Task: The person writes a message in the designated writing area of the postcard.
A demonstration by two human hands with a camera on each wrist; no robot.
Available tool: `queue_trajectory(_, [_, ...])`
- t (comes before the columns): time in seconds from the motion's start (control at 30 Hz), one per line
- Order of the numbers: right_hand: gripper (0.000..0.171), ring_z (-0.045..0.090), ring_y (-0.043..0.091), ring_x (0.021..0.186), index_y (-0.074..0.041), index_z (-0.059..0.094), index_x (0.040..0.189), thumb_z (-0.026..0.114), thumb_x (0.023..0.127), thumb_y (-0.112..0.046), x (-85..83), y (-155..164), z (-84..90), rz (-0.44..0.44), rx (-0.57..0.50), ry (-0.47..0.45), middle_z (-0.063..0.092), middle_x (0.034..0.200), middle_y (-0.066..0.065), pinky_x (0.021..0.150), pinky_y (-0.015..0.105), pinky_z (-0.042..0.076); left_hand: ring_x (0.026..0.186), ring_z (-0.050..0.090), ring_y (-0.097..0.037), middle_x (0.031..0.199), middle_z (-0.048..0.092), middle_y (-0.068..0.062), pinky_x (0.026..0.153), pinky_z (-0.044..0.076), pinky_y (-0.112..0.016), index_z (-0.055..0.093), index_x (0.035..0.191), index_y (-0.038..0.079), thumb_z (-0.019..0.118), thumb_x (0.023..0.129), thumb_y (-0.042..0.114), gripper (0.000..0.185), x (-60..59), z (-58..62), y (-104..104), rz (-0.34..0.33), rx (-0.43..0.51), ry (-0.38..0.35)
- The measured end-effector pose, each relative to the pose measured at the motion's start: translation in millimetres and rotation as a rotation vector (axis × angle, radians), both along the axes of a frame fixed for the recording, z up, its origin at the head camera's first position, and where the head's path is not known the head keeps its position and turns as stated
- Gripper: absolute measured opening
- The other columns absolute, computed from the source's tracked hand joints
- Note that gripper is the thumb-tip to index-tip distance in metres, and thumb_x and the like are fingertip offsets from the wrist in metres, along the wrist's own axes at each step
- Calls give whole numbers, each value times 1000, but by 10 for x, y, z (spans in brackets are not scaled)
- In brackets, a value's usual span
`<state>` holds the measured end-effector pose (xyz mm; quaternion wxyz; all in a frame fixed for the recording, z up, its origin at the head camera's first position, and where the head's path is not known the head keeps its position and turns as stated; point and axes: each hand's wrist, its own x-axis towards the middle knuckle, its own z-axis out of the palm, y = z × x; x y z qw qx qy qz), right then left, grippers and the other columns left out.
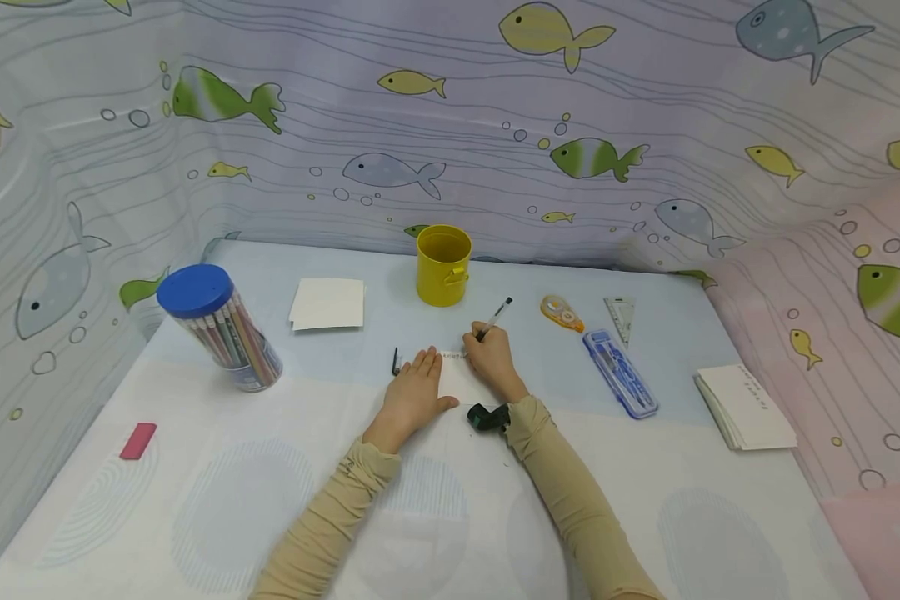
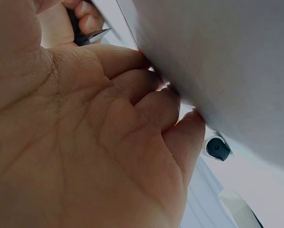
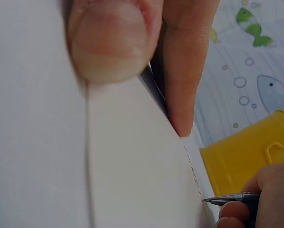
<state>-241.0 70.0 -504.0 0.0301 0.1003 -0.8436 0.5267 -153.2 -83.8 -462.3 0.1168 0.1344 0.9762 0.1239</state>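
Fish-patterned cloth is covering the surface (image 1: 195, 500). Left hand (image 1: 412, 392), grip flat, fingers straight, is pressing the card (image 1: 461, 379) in front of the yellow cup (image 1: 443, 265). Right hand (image 1: 491, 354), grip closed, is pinching the pen (image 1: 495, 317), its tip touching the card.

**Work Surface and Enclosure**

The table (image 1: 195, 500) is covered by a pale cloth printed with faint grey round patterns; a light blue band is seen across its far part, toward 12 o'clock. The surface is enclosed on three sides by a lavender curtain (image 1: 450, 108) printed with green, yellow and grey-blue fish, bubbles and thin wavy lines. At 3 o'clock, a pink section (image 1: 832, 275) of the same print is draped down to the table edge. Even, soft lighting is provided; only weak shadows are cast.
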Motion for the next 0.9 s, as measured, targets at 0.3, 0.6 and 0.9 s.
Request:
queue_trajectory(0.3, [38, 17, 8, 44, -13, 31, 55, 49, 87, -2, 8, 14, -22, -41, 4, 57, 22, 47, -6, 42, 19, 16, 149, 23, -33, 159, 23, -20, 121, 25, -47, 30, 149, -5, 59, 92, 50, 85, 21, 29, 14, 1, 3, -8])
queue_trajectory(0.6, [37, 26, 7, 38, -14, 33, 56, 49, 88, -5, 13, 12, 3, -27, 12, 40, 31, 43, -5, 39, 19, 19, 149, 22, -31, 159, 23, -19, 121, 25, -46, 30, 149, -4, 58, 92, 51, 84, 15, 22, 13, 1, -21, -1])
queue_trajectory(0.9, [39, 20, 7, 41, -13, 32, 54, 50, 87, -4, 25, 0, 30, -29, 35, 30, 26, 44, -8, 41, 20, 17, 148, 24, -33, 158, 25, -20, 120, 26, -47, 31, 148, -5, 59, 91, 50, 84, 36, 50, -2, -2, 0, 4])
